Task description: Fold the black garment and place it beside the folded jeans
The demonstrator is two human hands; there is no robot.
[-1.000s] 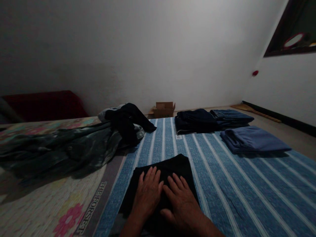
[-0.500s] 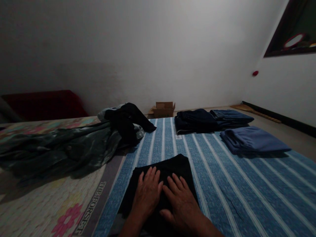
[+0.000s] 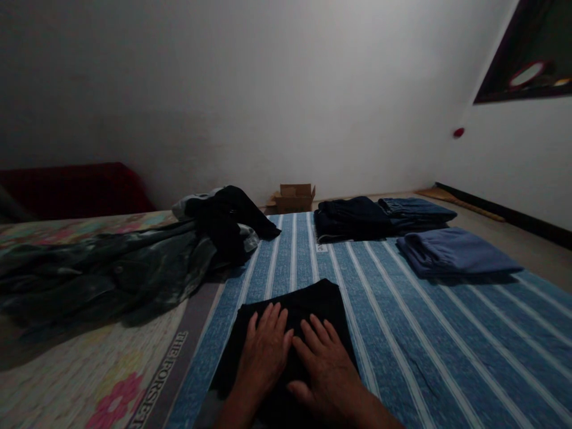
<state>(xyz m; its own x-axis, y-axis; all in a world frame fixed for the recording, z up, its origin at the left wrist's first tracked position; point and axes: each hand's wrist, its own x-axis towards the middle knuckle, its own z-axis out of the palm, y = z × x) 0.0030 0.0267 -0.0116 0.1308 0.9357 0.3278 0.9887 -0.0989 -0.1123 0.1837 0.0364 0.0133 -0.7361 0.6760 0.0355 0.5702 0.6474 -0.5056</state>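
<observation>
Together, we had both hands pressed flat on a folded black garment (image 3: 308,304) that lay on the blue striped sheet (image 3: 402,333). Our left hand (image 3: 264,351) rested palm down on the cloth with its fingers spread and straight, gripping nothing, and our right hand (image 3: 326,366) lay just beside it in the same way, flat and unclenched, the fingertips of the two nearly touching over the middle of the garment. The garment reached a little beyond our fingertips, its far edge neat and square, and spread out to either side of our wrists; its near end was hidden under our forearms. Well beyond the left hand and off to that side, a loose heap of dark clothes (image 3: 134,268) sprawled over a flowered sheet (image 3: 111,381) bearing a printed band of letters. Straight out past our fingertips, at the far end of the striped sheet, sat a dark folded pile (image 3: 351,217), with a folded pair of jeans (image 3: 417,211) touching it on the right. Nearer to the right hand than those, yet still well apart from it, lay a folded blue garment (image 3: 456,253). Farther off, against the white wall, stood an open cardboard box (image 3: 295,196) on the floor.
</observation>
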